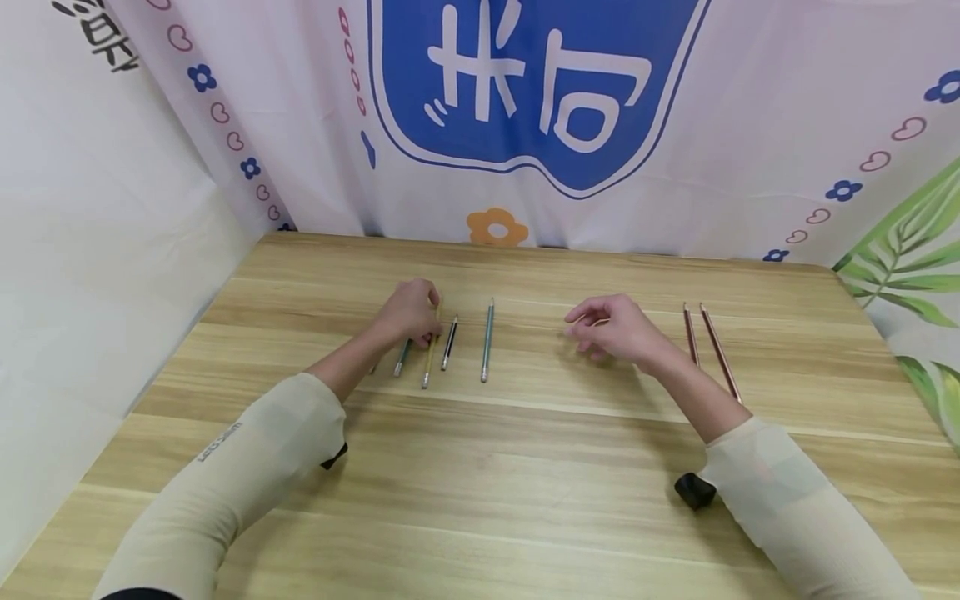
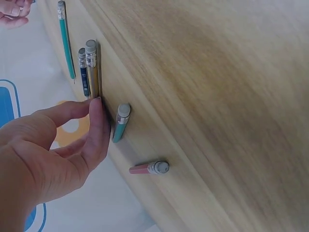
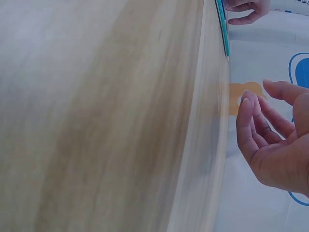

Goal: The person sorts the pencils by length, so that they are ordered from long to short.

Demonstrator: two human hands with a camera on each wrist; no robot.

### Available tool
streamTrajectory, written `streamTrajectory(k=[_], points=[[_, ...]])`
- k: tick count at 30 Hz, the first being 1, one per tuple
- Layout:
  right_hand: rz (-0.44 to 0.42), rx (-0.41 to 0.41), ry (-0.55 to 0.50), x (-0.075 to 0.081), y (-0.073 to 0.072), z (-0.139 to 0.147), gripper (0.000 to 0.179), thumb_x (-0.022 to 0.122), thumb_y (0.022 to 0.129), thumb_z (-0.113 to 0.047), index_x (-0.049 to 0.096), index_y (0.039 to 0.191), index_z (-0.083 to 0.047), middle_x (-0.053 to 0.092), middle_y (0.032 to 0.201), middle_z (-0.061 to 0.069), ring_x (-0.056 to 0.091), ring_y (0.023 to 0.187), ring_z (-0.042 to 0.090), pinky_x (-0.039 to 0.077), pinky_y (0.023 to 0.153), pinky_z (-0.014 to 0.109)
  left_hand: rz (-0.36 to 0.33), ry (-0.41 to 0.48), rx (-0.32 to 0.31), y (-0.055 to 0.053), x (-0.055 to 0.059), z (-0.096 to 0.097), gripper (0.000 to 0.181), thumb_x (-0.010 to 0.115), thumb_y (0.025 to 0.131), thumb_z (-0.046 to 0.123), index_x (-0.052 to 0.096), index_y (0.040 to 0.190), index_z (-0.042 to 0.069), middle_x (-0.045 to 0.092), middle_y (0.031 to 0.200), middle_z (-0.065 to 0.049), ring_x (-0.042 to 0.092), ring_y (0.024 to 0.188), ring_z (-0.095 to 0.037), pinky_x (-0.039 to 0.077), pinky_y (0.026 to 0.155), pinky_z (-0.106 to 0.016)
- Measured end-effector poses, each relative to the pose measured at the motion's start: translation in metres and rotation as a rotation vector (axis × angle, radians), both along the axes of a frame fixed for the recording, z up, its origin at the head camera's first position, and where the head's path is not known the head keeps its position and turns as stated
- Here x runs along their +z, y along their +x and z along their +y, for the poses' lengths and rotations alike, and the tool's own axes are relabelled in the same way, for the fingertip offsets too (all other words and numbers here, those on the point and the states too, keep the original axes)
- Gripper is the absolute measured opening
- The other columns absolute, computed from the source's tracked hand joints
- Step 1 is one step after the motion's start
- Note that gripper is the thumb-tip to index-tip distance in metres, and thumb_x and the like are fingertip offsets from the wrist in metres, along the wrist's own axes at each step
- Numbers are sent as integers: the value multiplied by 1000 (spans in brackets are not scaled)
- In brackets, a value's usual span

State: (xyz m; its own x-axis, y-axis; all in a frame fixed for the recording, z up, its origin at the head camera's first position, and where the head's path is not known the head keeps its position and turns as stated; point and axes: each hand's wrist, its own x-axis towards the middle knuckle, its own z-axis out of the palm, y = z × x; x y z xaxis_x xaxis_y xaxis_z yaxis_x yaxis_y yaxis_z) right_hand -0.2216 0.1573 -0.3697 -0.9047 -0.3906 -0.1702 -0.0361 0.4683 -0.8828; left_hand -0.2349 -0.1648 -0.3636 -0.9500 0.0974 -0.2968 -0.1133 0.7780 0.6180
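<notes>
My left hand (image 1: 409, 312) pinches a yellow pencil (image 1: 427, 371) between thumb and fingers; its eraser end points toward me. Right beside that pencil lies a short dark pencil (image 1: 449, 346), and farther right a longer teal pencil (image 1: 487, 342). Left of the yellow one, a green pencil (image 2: 119, 126) and a pinkish-red pencil (image 2: 147, 168) lie with their eraser ends showing; in the head view the hand partly hides both. My right hand (image 1: 615, 331) hovers right of the teal pencil, fingers loosely bent, holding nothing.
Two dark red pencils (image 1: 720, 350) lie side by side at the right, partly behind the right forearm. All rest on a wood-grain table (image 1: 495, 483). A printed cloth (image 1: 315, 100) hangs along its back edge.
</notes>
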Motion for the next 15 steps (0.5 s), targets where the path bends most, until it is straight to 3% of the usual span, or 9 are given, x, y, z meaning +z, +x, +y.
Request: streamTrajectory(k=[7, 15], points=[[8, 27, 5, -6, -3, -9, 28, 69, 97, -5, 66, 120, 11, 70, 98, 20, 67, 74, 18, 62, 63, 28, -7, 23, 6, 2, 6, -3, 47, 73, 88, -9, 52, 131, -12, 67, 87, -22, 68, 58, -19, 66, 60, -30], [4, 40, -10, -5, -2, -20, 27, 69, 95, -3, 66, 117, 12, 69, 91, 17, 66, 72, 18, 61, 59, 26, -10, 57, 11, 2, 8, -6, 49, 73, 88, -9, 51, 133, -11, 67, 96, -25, 70, 65, -23, 66, 64, -31]])
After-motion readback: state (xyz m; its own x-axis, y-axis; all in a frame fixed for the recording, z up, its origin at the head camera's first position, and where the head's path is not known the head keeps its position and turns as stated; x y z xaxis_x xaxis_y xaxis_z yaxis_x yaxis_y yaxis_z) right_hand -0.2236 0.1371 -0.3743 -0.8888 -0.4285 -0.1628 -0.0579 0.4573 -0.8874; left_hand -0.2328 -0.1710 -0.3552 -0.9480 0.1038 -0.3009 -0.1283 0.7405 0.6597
